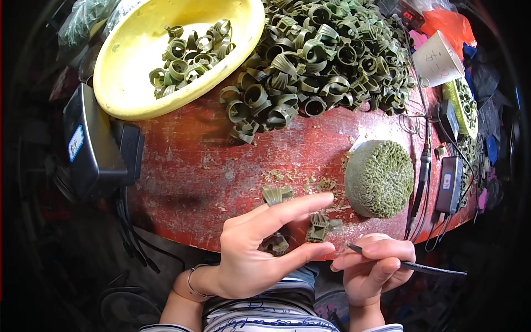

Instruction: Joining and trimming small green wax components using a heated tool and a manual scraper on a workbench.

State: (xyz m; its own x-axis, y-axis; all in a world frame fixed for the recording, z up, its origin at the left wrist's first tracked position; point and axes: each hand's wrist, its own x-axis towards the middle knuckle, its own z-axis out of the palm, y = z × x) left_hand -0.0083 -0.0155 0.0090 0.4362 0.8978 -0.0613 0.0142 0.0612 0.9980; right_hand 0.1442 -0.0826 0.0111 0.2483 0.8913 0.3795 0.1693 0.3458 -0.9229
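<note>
Trimming of green wax ring castings appears to be in hand. One small wax piece (318,228) is pinched between thumb and forefinger of the left hand (260,252), the other fingers spread. A thin dark tool (409,265) is gripped pen-fashion in the right hand (373,265), its tip just beside the piece, at about 4 o'clock of it. Untrimmed rings are heaped (315,55) at 12 o'clock; some lie in the yellow bowl (119,88) at 10 o'clock. Judged next: fine contact of tip with piece, held steady.
</note>
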